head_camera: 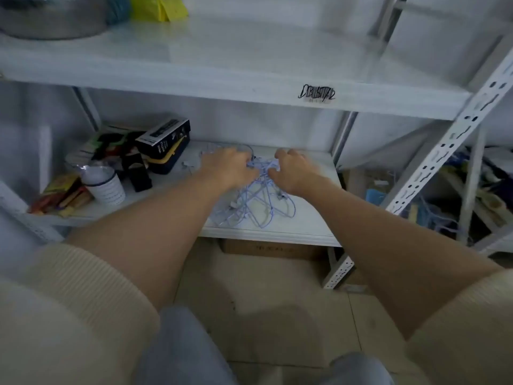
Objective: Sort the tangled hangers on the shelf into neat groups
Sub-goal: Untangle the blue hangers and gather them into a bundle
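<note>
Both arms reach under the upper board to the lower shelf (305, 220), where the hangers (255, 201) lie in one pale blue wire knot near the front edge, right of the middle. The left hand (224, 168) and the right hand (294, 173) sit on the far end of that knot, close together with wire between them, most likely because that is where the hooks bunch up and the snarl has to be worked loose from both sides at once. The left hand's fingers (244, 162) curl down into the wires and seem to be closed on a few strands, though which ones cannot be told. The right hand's fingers (280, 159) are bent and partly closed over the knot; whether they pinch a wire or only press on it is hidden under the knuckles.

The pile sits well apart from the clutter on the left: a black box (163, 137), a white cup (107, 186) and some bright packets (62, 194). That leaves bare board on the right, a sensible place for finished groups. No hanger lies separate yet, so the sorting looks barely begun. Pulling hard could drag the whole tangle off the front edge
</note>
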{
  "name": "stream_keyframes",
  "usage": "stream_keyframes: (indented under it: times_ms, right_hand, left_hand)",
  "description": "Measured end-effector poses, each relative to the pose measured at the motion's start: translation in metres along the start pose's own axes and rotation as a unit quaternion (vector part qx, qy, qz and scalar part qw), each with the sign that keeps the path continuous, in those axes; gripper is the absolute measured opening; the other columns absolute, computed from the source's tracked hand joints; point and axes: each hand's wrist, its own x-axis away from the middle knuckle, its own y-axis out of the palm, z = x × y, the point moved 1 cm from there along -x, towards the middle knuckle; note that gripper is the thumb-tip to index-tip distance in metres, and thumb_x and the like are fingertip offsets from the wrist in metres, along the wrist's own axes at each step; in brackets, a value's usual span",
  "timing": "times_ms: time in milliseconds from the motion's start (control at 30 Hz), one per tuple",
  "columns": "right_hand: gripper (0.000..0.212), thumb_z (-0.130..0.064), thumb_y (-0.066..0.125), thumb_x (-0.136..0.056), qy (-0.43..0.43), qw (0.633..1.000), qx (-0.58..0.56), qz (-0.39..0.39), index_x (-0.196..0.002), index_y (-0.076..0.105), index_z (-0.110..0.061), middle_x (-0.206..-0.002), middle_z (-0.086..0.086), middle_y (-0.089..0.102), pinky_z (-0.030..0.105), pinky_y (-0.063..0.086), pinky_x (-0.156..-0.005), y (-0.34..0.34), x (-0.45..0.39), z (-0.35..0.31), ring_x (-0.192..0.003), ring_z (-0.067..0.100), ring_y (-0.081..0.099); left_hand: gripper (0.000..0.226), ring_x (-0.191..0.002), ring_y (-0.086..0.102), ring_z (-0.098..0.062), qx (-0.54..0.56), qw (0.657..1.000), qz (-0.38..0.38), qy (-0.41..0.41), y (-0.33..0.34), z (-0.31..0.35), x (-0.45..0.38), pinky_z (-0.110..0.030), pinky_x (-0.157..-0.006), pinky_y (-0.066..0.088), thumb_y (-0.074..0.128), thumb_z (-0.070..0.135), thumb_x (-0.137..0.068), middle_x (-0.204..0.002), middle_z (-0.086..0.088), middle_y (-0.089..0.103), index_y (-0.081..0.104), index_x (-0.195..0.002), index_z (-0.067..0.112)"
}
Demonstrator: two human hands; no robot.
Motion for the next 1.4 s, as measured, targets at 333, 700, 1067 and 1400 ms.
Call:
stream_keyframes:
  times_ms: [333,700,1067,1400]
  right_hand:
    - [0.046,-0.039,0.04,-0.095,0.001,0.998,0.028,0.054,-0.131,0.043,-0.011,-0.135,0.018,0.048,0.046,0.04,-0.099,0.098,-0.018,0.013,-0.126,0.037,0.045]
    - [0.052,-0.043,0.039,-0.094,-0.003,0.997,0.045,0.057,-0.136,0.039,-0.011,-0.138,0.018,0.045,0.048,0.039,-0.102,0.123,0.013,-0.004,-0.128,0.039,0.042]
    - [0.052,-0.042,0.038,-0.095,-0.004,0.998,0.056,0.003,-0.137,0.037,-0.011,-0.14,0.017,0.044,0.047,0.041,-0.098,0.157,-0.073,0.021,-0.129,0.039,0.042]
    - [0.053,-0.042,0.038,-0.096,0.024,0.998,0.05,-0.029,-0.14,0.036,-0.012,-0.14,0.016,0.042,0.046,0.041,-0.099,0.176,-0.159,0.06,-0.13,0.037,0.041]
  left_hand:
    - [0.055,-0.124,0.051,-0.029,-0.035,0.999,0.036,0.02,0.098,-0.039,-0.02,-0.042,-0.1,0.044,0.042,0.056,-0.088,-0.139,-0.008,0.053,0.05,-0.133,0.026]
    - [0.055,-0.129,0.047,-0.031,-0.076,0.996,0.042,0.025,0.115,-0.048,0.022,-0.042,-0.099,0.042,0.036,0.058,-0.091,-0.141,-0.007,0.05,0.049,-0.134,0.026]
    - [0.054,-0.127,0.047,-0.03,-0.046,0.999,-0.007,0.0,0.15,-0.071,-0.067,-0.041,-0.099,0.042,0.038,0.059,-0.09,-0.14,-0.007,0.051,0.051,-0.131,0.026]
    - [0.06,-0.131,0.045,-0.031,-0.072,0.996,-0.048,-0.012,0.167,-0.071,-0.169,-0.043,-0.104,0.039,0.043,0.06,-0.09,-0.148,-0.005,0.044,0.042,-0.141,0.029]
